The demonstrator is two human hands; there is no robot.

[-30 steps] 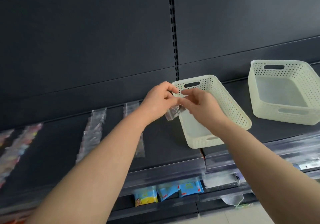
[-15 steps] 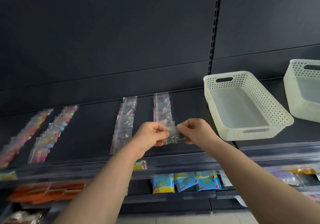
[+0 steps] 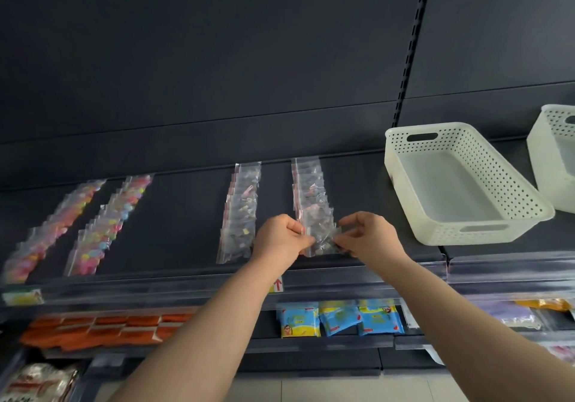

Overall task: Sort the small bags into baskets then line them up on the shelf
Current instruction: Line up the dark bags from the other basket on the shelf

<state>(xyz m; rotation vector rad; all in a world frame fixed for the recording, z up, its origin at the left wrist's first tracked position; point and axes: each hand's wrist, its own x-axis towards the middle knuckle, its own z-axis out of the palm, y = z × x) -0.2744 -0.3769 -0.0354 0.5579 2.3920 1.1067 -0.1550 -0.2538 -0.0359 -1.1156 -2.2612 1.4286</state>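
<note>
Bag (image 3: 320, 238) is held at the front end of the rightmost row of clear bags (image 3: 308, 190) on the dark shelf (image 3: 186, 215); whether it is lifted clear of the row cannot be told. It is pinched at both side edges: left hand (image 3: 280, 239) at the bag's 9 o'clock, right hand (image 3: 370, 239) at 3 o'clock, both clamped on the film. Judged light, limp and slick: thin plastic, small loose bits inside that will shift. Best taken by an edge or the seal strip, pinch only, contents not squeezed. White basket (image 3: 504, 183) is parked at 2 o'clock of the hands, second basket (image 3: 550, 127) beyond it at 3 o'clock
</note>
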